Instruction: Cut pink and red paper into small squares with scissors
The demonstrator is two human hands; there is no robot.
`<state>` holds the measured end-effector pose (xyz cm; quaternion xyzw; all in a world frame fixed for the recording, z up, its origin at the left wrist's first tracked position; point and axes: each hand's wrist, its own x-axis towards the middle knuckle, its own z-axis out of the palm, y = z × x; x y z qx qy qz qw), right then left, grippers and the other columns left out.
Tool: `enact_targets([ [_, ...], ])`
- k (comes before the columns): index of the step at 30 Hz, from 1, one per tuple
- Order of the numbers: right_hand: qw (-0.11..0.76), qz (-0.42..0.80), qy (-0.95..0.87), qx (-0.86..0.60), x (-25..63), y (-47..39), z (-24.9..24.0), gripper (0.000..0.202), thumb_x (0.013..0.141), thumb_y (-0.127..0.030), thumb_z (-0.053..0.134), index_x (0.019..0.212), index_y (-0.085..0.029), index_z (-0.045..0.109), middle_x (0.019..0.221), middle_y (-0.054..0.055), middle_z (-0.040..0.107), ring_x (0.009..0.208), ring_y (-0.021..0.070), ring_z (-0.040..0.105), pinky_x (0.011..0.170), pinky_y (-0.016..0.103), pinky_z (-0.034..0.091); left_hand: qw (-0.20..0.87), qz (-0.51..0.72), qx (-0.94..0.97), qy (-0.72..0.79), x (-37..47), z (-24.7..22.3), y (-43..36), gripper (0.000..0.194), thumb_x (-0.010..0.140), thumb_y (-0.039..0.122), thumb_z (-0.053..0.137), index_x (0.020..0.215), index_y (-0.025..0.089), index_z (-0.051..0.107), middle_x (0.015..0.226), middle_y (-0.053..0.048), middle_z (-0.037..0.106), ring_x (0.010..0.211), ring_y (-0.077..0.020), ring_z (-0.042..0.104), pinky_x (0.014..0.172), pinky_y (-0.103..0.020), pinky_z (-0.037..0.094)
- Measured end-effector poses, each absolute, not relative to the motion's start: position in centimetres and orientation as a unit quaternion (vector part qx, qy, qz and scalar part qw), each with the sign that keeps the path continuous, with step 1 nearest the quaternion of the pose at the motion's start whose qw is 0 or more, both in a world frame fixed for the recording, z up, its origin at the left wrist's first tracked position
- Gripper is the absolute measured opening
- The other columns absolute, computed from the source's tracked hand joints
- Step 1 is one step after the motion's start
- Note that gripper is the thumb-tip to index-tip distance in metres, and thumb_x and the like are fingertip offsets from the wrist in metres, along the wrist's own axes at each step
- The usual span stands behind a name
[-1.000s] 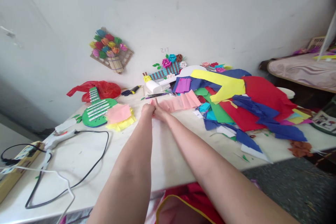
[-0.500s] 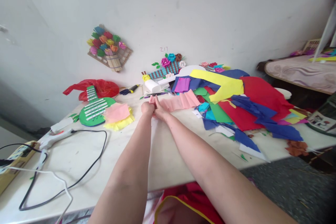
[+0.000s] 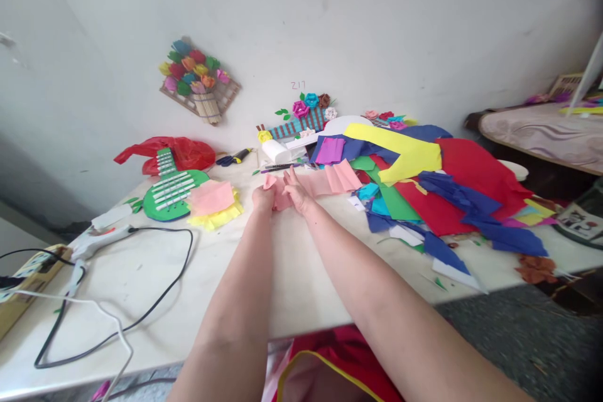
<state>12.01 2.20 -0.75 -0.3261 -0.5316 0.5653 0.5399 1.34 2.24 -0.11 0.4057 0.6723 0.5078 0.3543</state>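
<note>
A long strip of pink crepe paper point(image 3: 325, 184) lies across the table in the middle, its right part creased in folds. At its left end my left hand point(image 3: 262, 198) pinches a folded bit of the strip. My right hand point(image 3: 298, 193) rests on the paper just to the right, fingers stretched out and spread over it. Left of my hands, a pink sheet on ruffled yellow paper point(image 3: 217, 218) overlaps a green guitar-shaped craft point(image 3: 157, 206) with white strips.
Coloured paper sheets, a yellow one point(image 3: 414, 160) on top, pile up at the right. Blue-handled scissors point(image 3: 228, 160) and a white roll point(image 3: 276, 151) lie at the back. A glue gun point(image 3: 101, 240) with a looping black cord point(image 3: 188, 257) and a power strip point(image 3: 40, 276) occupy the left.
My hands have moved apart along the pink strip. The right one has shifted right, its fingers opening out over the paper, while the left keeps hold of the end.
</note>
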Motion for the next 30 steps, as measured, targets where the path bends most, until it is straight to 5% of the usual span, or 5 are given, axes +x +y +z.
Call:
enact_targets([
  [6, 0.563, 0.596, -0.478, -0.314, 12.0, 2.2, -0.7, 0.101, 0.056, -0.011, 0.048, 0.151, -0.031, 0.018, 0.151, -0.005, 0.036, 0.139, 0.015, 0.032, 0.112, 0.035, 0.029, 0.402, 0.57, 0.387, 0.603, 1.1, -0.2, 1.7, 0.01, 0.072, 0.023, 0.061, 0.076, 0.015, 0.062, 0.059, -0.004, 0.059, 0.046, -0.0144, 0.053, 0.043, -0.024, 0.038],
  [18, 0.56, 0.55, -0.515, -0.344, 12.5, 1.4, 0.3, 0.089, 0.068, -0.012, 0.048, 0.151, -0.024, 0.019, 0.148, 0.006, 0.041, 0.133, 0.016, 0.042, 0.107, 0.034, 0.035, 0.369, 0.59, 0.436, 0.572, 1.0, -0.6, 1.4, 0.03, 0.068, 0.036, 0.066, 0.089, 0.013, 0.068, 0.084, -0.01, 0.07, 0.073, -0.0211, 0.066, 0.058, -0.026, 0.048],
  [26, 0.524, 0.463, -0.601, -0.387, 13.8, 2.9, 0.7, 0.073, 0.075, -0.022, 0.052, 0.146, -0.027, 0.034, 0.148, 0.006, 0.041, 0.129, 0.019, 0.047, 0.103, 0.033, 0.038, 0.424, 0.596, 0.483, 0.482, 0.9, 0.4, -0.1, 0.047, 0.058, 0.046, 0.076, 0.089, 0.011, 0.069, 0.082, -0.01, 0.071, 0.078, -0.0223, 0.066, 0.07, -0.03, 0.051],
  [30, 0.484, 0.455, -0.633, -0.398, 14.7, 3.9, 1.8, 0.06, 0.075, -0.034, 0.059, 0.133, -0.022, 0.051, 0.134, 0.008, 0.055, 0.121, 0.0212, 0.052, 0.101, 0.034, 0.038, 0.442, 0.597, 0.5, 0.445, 0.7, -0.1, 0.2, 0.054, 0.056, 0.05, 0.077, 0.093, 0.011, 0.069, 0.086, -0.011, 0.071, 0.08, -0.0223, 0.066, 0.074, -0.031, 0.05],
])
